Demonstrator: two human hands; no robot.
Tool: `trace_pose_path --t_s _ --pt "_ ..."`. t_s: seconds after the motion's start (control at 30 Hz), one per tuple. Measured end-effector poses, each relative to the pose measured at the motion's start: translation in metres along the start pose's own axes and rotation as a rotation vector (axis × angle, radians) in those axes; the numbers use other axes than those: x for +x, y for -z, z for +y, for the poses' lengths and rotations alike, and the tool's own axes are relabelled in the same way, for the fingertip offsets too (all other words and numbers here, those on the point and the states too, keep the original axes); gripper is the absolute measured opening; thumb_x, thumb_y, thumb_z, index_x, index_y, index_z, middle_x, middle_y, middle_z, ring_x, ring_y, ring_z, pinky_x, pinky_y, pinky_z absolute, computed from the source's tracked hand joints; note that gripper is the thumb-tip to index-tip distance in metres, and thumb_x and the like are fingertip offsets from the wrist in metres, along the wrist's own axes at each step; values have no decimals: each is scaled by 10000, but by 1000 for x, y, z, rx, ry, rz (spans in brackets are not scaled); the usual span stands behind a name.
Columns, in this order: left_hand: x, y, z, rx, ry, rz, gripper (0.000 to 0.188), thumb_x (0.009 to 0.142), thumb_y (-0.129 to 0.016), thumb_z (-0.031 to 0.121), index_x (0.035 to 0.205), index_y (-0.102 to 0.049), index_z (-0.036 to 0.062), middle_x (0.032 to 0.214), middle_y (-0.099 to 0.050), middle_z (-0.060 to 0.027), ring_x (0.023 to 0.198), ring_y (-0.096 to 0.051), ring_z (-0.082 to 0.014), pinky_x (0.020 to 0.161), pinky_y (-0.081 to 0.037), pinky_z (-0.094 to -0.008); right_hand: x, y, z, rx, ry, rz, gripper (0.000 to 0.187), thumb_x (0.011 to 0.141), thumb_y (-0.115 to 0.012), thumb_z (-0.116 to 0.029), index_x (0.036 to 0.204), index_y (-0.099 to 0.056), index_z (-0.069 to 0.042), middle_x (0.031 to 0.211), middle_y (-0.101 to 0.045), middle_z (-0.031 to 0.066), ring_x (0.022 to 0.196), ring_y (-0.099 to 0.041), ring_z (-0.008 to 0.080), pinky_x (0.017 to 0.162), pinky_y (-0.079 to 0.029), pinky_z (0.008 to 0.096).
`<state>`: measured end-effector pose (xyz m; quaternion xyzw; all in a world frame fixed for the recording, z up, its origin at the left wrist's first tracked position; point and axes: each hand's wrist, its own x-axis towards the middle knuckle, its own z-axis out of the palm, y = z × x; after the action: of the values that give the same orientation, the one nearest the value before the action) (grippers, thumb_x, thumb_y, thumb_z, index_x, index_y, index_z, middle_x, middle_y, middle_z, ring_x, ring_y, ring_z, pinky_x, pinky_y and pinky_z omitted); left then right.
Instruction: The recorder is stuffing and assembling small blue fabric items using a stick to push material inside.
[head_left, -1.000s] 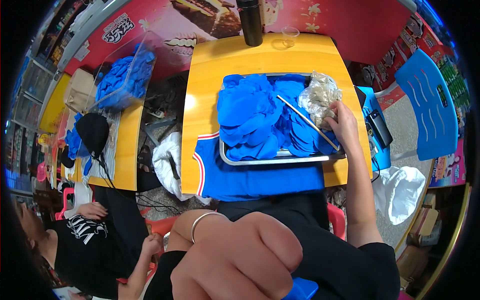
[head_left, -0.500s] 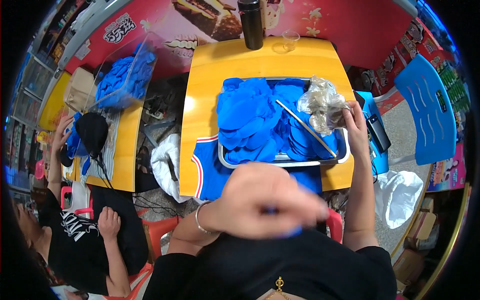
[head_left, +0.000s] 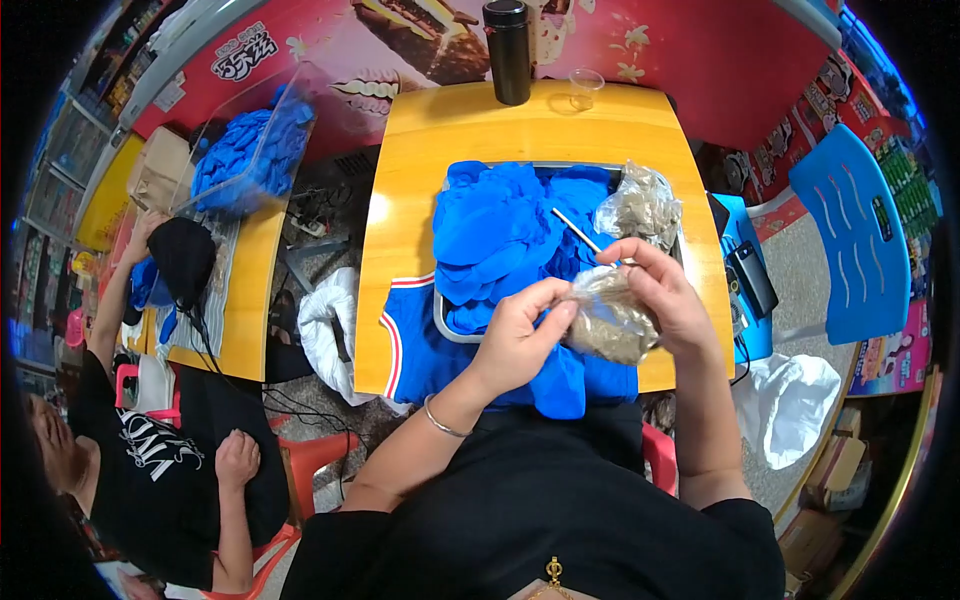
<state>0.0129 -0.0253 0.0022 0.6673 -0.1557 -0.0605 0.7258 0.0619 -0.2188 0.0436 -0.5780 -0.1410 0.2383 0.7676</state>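
A clear plastic bag of brownish-grey filling point(head_left: 614, 325) is between my hands, over the tray's front edge. My left hand point(head_left: 522, 332) pinches its left side between thumb and fingers. On the bag's other side, my right hand point(head_left: 678, 302) grips it with bent fingers. A similar clear bag point(head_left: 642, 203) lies behind, at the tray's right. Thin blue fabric pieces point(head_left: 495, 235) are heaped in the metal tray point(head_left: 440, 318), and a pale stick point(head_left: 577, 230) rests on them, its lower end hidden by my right hand. One blue piece point(head_left: 560, 385) hangs below the bag.
Under the tray lies a blue garment with white-and-red trim point(head_left: 408, 335). A black bottle point(head_left: 508, 55) and clear cup point(head_left: 586, 85) stand at the table's far edge. To the left, another person point(head_left: 160, 460) sits by a clear bin of blue pieces point(head_left: 250, 150). A blue chair point(head_left: 850, 235) stands right.
My right hand has come inward from the tray's right edge and now holds a bag. My left hand, blurred before, has moved up and pinches that bag. A blue piece now hangs in front.
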Motion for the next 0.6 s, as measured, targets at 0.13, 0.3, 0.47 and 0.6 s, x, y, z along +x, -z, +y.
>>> trace_pose_path --t_s 0.13,0.3,0.47,0.6 --pt "-2 -3 1 -294 -37 154 130 946 -462 91 1013 -540 13 859 -579 20 777 -499 -23 682 -420 -190 -15 -5 50 566 -261 82 549 920 -419 -514 1221 -480 -59 1117 -579 67 980 -567 178 807 -479 338" --pt "-16 0 -3 -327 -44 116 140 931 -479 67 1058 -526 27 982 -562 -4 913 -519 -52 794 -432 -214 -17 -19 64 737 -398 -164 602 905 -328 -602 1247 -476 -129 1135 -571 29 964 -575 155 720 -503 283" --pt "-32 3 -7 -290 -47 97 137 922 -499 67 1056 -504 40 986 -547 -1 921 -512 -54 784 -432 -213 0 -40 30 490 -462 5 559 931 -331 -553 1195 -510 -94 1093 -592 41 940 -594 158 779 -500 301" --pt "-41 0 -9 -289 -9 115 115 929 -482 70 1041 -456 58 968 -580 -28 887 -527 -70 752 -435 -223 12 -26 5 -160 -145 -112 303 932 -500 -353 1031 -552 -71 944 -588 8 865 -567 110 788 -465 272"
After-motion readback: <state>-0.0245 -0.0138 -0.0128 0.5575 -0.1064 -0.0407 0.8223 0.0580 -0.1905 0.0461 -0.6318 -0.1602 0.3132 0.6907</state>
